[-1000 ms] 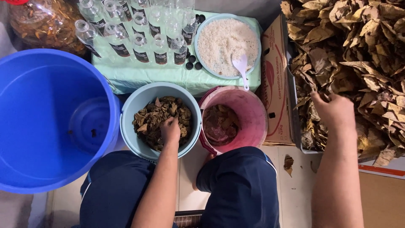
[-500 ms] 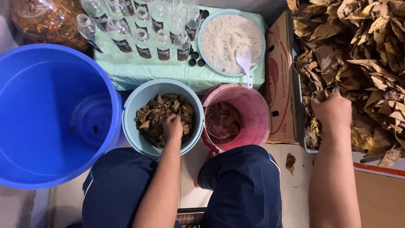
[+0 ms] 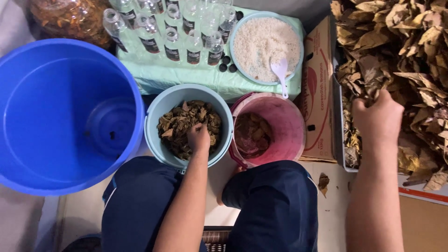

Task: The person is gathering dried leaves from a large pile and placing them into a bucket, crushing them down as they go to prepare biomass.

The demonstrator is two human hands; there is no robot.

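1. Head view looks straight down on a seated person; the knees in dark trousers (image 3: 275, 205) are at the bottom of the picture.
2. The left hand (image 3: 199, 136) is inside the pale blue bowl (image 3: 156, 116), closed down on the wet dark leaves (image 3: 179, 126) there. The fingers are curled into the pile, so I cannot tell how much it holds.
3. The right hand (image 3: 377, 114) is at the edge of the dry leaf heap (image 3: 401, 51) on the right, closed like a fist on some dry leaves. The fingertips are hidden under the hand.
4. A pink bucket (image 3: 291, 121) stands touching the bowl on its right and holds a few dark leaves at its bottom. A big blue tub (image 3: 28, 93) is on the left, with only small specks inside.
5. Behind the bowl, a green cloth (image 3: 186, 79) carries clear bottles (image 3: 193, 46), some black caps (image 3: 227, 64), and a dish of white grains (image 3: 263, 39) with a white spoon (image 3: 281, 72). A cardboard box (image 3: 319, 93) stands between the bucket and the heap.
6. To do this well, I think the right hand should take a modest bunch, not a big one. Dry leaves look brittle and will crumble or fall on the floor, where one piece (image 3: 323, 181) lies already.
7. The bunch must pass over the box and the pink bucket, so it is better to lift it high enough and keep it closed.
8. The left hand can press the wet leaves flat to make room, with care not to tip the bowl against the knee.
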